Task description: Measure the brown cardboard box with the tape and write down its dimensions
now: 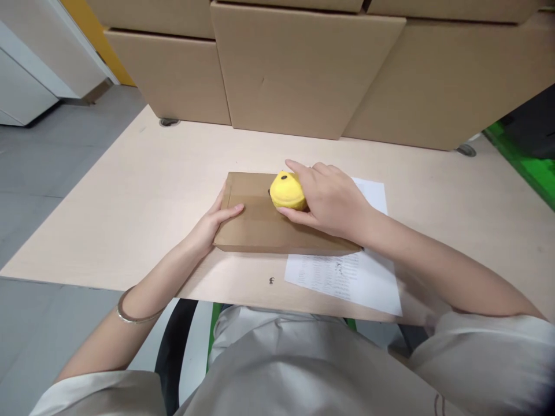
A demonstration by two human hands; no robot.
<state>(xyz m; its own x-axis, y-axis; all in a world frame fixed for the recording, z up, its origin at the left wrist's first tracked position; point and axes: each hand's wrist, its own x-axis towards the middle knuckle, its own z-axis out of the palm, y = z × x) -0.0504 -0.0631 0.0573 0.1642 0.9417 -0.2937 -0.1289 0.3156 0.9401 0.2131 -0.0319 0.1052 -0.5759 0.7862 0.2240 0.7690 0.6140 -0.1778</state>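
A flat brown cardboard box [255, 228] lies across the table in front of me. My left hand [217, 216] grips its left end, thumb on the top face and fingers along the side, partly hidden. My right hand [327, 196] is closed around a small rounded yellow object [287, 193] with a black spot, over the middle of the box. Its exact kind is unclear, and my fingers cover its right side. Whether it touches the box top, I cannot tell.
A printed paper sheet [338, 277] lies partly under the box. A small dark mark or scrap [272, 281] shows near the table's front edge. Large cardboard boxes [295, 69] stand stacked along the back of the pale table [143, 219].
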